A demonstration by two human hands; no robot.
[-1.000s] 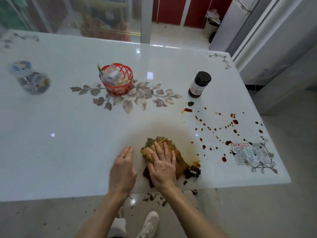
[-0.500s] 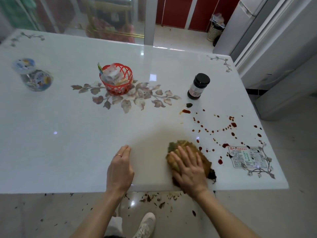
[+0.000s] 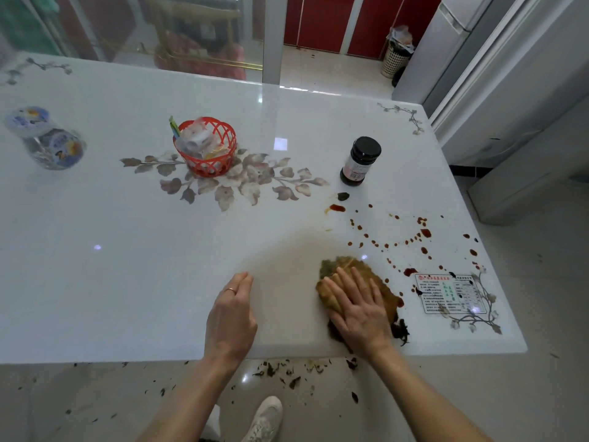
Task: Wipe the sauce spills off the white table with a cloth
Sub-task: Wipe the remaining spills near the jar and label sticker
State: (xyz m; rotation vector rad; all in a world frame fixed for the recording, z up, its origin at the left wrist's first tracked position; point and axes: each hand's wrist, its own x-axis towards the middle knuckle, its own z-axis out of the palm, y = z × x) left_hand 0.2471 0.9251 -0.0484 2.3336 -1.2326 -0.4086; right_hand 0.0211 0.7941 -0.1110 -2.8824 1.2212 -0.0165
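Cloth (image 3: 353,266) lies pinned under my flat right hand (image 3: 358,311), ready to wipe the sauce drops (image 3: 425,232). My left hand (image 3: 231,317), relaxed and empty, braces on the table (image 3: 127,266).

A red lattice basket (image 3: 205,148) holding packets stood well left of a dark bottle (image 3: 361,161) with a black cap. A clear jar (image 3: 44,138) with blue print sat far left. Dark leaf scraps (image 3: 287,371) littered the tiled floor (image 3: 548,298) near a white shoe (image 3: 264,416). A white wastebasket (image 3: 395,60) stood by red doors (image 3: 322,23).

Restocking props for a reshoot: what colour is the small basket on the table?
The basket is red, with an open lattice wall; the head view shows it.
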